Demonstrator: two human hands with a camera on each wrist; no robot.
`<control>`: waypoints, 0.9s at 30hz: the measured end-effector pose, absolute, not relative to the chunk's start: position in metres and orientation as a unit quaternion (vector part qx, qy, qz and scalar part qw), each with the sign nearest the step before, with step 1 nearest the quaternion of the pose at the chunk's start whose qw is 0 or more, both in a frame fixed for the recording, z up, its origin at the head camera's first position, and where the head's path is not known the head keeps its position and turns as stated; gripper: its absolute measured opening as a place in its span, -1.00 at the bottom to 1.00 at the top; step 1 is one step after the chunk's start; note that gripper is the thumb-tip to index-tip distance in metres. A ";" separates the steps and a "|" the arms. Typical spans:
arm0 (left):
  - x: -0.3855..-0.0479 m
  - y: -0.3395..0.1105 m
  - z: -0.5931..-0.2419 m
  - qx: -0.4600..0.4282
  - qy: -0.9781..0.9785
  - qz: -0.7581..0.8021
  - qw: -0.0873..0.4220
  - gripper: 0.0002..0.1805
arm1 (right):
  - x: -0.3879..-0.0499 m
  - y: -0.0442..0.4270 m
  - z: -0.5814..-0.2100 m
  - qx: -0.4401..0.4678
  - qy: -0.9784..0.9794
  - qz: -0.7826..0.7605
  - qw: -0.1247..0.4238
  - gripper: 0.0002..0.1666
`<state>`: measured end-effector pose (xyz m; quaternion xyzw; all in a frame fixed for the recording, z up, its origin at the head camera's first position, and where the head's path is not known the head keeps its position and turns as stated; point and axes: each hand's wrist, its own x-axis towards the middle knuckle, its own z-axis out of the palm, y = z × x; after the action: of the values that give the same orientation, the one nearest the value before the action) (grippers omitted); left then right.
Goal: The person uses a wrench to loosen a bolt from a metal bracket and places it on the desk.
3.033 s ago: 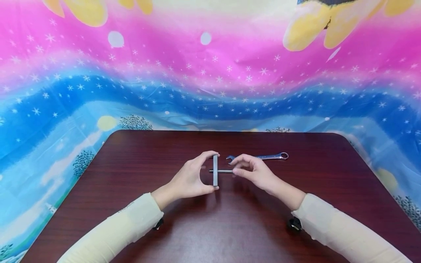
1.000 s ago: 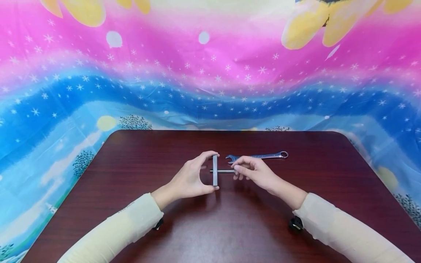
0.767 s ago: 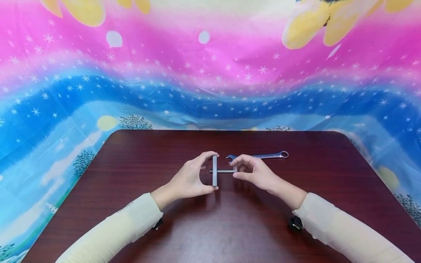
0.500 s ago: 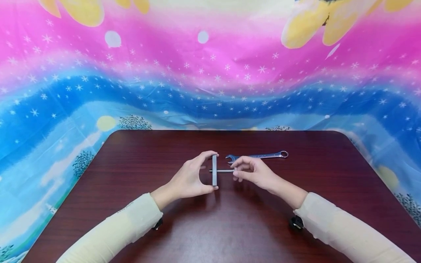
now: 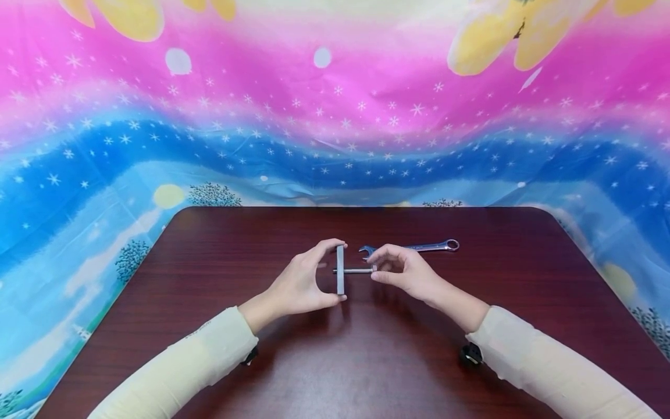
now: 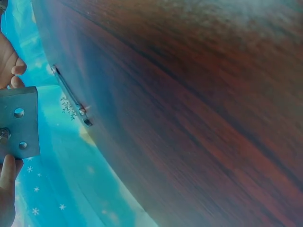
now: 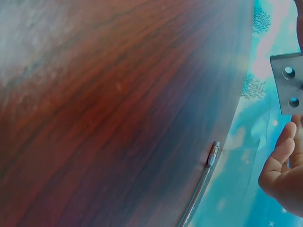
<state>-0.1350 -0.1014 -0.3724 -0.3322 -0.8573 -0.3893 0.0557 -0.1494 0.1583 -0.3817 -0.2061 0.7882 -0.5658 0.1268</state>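
Note:
In the head view my left hand [image 5: 298, 285] grips a grey metal plate [image 5: 341, 256] by opposite edges, thumb at the near edge and fingers at the far one. The plate is upright above the table. A long bolt [image 5: 358, 271] runs through its middle, and a short tip sticks out on the left side. My right hand [image 5: 413, 274] pinches the bolt's head end between thumb and fingers. In the left wrist view, holes and the threaded bolt end [image 6: 4, 134] show on the plate [image 6: 29, 127]. The right wrist view shows the plate [image 7: 285, 87] beside my right hand [image 7: 286, 172].
A combination wrench [image 5: 437, 247] lies on the dark red-brown table [image 5: 251, 233], just behind my right hand, its open end to the left. A printed cloth [image 5: 293, 134] hangs behind the table and round its sides.
My right fingers have loosened and closed again around the bolt's head end, shifting their hold several times. The left hand and plate have stayed nearly still; the wrench lies as before.

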 end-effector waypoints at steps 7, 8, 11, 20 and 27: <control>-0.134 -0.102 -0.375 -0.332 -0.857 -0.391 0.058 -0.02 | -0.149 0.161 -0.384 -0.213 0.782 -0.567 0.146 -0.67; -0.134 -0.102 -0.375 -0.332 -0.857 -0.390 0.058 -0.02 | -0.149 0.161 -0.384 -0.212 0.778 -0.571 0.154 -0.67; -0.134 -0.102 -0.374 -0.335 -0.856 -0.391 0.060 -0.01 | -0.149 0.162 -0.384 -0.213 0.775 -0.571 0.168 -0.70; -0.133 -0.100 -0.372 -0.335 -0.855 -0.392 0.058 -0.02 | -0.149 0.160 -0.382 -0.200 0.788 -0.564 0.143 -0.74; -0.131 -0.100 -0.372 -0.331 -0.857 -0.391 0.053 -0.02 | -0.147 0.160 -0.382 -0.224 0.792 -0.554 0.129 -0.66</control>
<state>-0.1311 -0.1003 -0.3716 -0.3314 -0.8570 -0.3910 0.0527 -0.1472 0.1600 -0.3818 -0.2236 0.7918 -0.5537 0.1287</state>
